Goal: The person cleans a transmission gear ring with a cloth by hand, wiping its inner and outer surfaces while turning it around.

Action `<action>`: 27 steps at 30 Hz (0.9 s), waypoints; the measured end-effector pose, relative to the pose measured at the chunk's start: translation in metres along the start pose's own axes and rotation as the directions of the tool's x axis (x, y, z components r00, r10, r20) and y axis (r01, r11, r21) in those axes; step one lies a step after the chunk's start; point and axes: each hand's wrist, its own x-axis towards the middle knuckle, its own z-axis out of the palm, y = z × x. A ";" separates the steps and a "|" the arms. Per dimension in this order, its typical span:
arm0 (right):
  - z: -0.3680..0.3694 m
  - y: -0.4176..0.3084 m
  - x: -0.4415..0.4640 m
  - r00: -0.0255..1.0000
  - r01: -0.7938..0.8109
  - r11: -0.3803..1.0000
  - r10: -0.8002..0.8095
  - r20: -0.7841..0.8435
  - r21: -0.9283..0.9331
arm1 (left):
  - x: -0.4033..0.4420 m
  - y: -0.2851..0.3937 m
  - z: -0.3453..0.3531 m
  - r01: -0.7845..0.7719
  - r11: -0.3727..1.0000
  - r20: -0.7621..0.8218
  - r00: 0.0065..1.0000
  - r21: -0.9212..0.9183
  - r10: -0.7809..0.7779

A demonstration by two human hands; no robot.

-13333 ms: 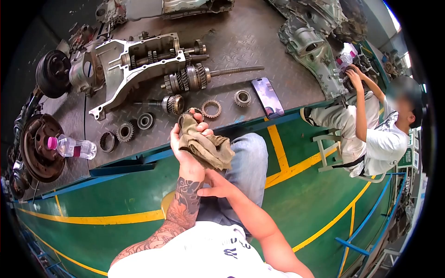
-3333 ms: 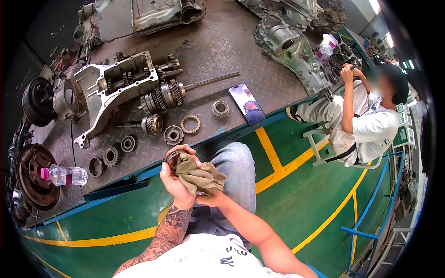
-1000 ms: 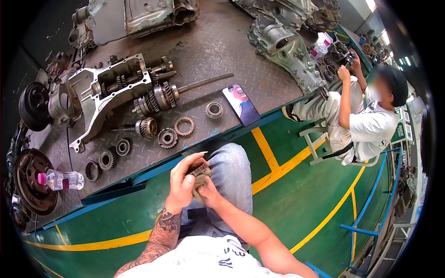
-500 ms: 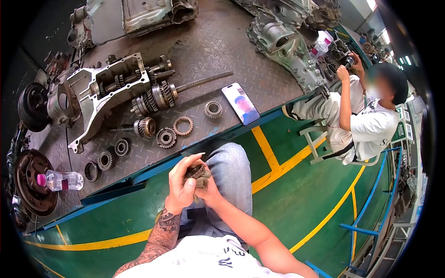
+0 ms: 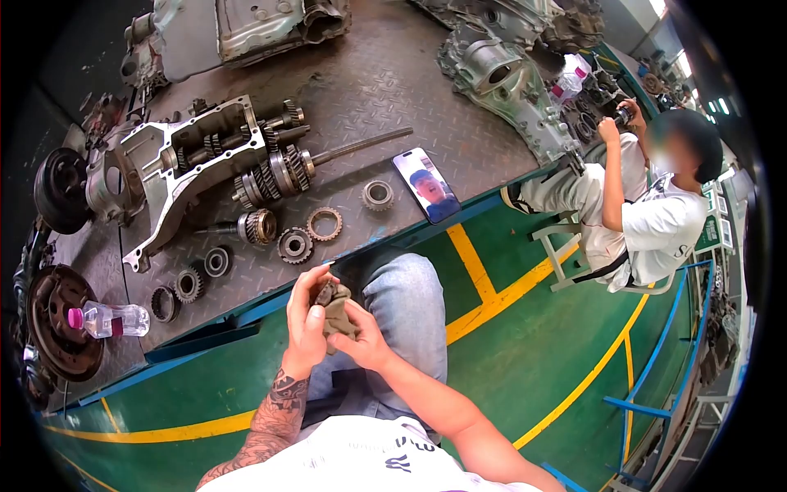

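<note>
In front of my knee, my left hand point(image 5: 303, 326) is closed around a small dark metal part point(image 5: 325, 294), mostly hidden by the fingers and cloth. My right hand point(image 5: 366, 338) grips an olive-brown rag point(image 5: 339, 318) and presses it against that part. On the bench edge beyond my hands lie a toothed gear hub point(image 5: 294, 245), a brass-coloured synchronizer ring point(image 5: 325, 223) and a gear point(image 5: 378, 195). Further left are a bearing point(image 5: 217, 261), another gear point(image 5: 188, 284) and a dark toothed ring point(image 5: 164, 304).
An opened gearbox housing point(image 5: 176, 176) with gear shafts lies on the steel bench point(image 5: 369, 90). A phone point(image 5: 427, 187) rests near its edge, and a water bottle point(image 5: 115, 320) lies at left. To the right, a seated co-worker point(image 5: 656, 205) holds a dark part beside another housing point(image 5: 508, 90).
Both hands have shifted slightly left. My right hand has come lower along the part, and more of the rag now shows between the hands.
</note>
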 end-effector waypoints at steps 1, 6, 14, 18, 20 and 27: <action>0.002 -0.002 0.001 1.000 0.006 1.000 -0.006 -0.025 -0.006 | 0.000 -0.001 -0.003 -0.028 0.998 0.011 1.000 0.055 0.027; 0.008 -0.009 -0.003 0.990 -0.007 0.999 0.001 -0.140 -0.044 | 0.002 0.001 -0.020 -0.144 0.960 0.119 0.986 0.240 0.118; 0.011 -0.011 -0.004 0.976 0.081 0.987 -0.107 -0.189 -0.141 | 0.005 0.013 -0.024 -0.184 0.928 0.227 0.967 0.325 0.112; 0.009 -0.010 -0.006 0.979 0.103 0.976 -0.133 -0.154 -0.189 | 0.001 0.006 -0.019 -0.159 0.952 0.197 0.974 0.263 0.108; 0.008 -0.012 -0.006 0.986 0.090 0.973 -0.117 -0.118 -0.214 | -0.001 0.000 -0.017 -0.167 0.952 0.170 0.977 0.257 0.126; 0.007 -0.016 -0.004 0.984 0.173 0.933 -0.180 0.005 -0.316 | -0.007 0.003 -0.015 -0.046 0.956 0.112 0.994 0.290 0.015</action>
